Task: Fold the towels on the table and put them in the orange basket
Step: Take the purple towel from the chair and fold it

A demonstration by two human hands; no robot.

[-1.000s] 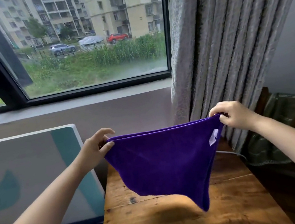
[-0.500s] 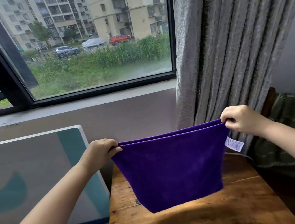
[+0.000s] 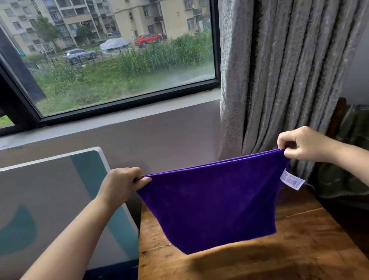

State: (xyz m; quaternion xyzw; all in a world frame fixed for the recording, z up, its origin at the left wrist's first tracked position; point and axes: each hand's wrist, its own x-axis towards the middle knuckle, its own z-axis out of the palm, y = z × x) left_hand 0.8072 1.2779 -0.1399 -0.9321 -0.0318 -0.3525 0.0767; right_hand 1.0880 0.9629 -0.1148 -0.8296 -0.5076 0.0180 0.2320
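Observation:
A purple towel, folded double, hangs in the air above the wooden table. My left hand pinches its upper left corner. My right hand pinches its upper right corner, and the top edge is stretched taut between them. A white care label dangles from the towel's right side. The towel's lower edge hangs just above the tabletop and casts a shadow on it. No orange basket is in view.
A white and teal panel leans against the wall left of the table. A grey curtain hangs behind my right hand. A dark chair with green cloth stands to the right. A window is ahead.
The towel hung skewed with one corner drooping; now it hangs square and taut. Both hands have closed tighter on the corners and pulled slightly apart. The label has swung out.

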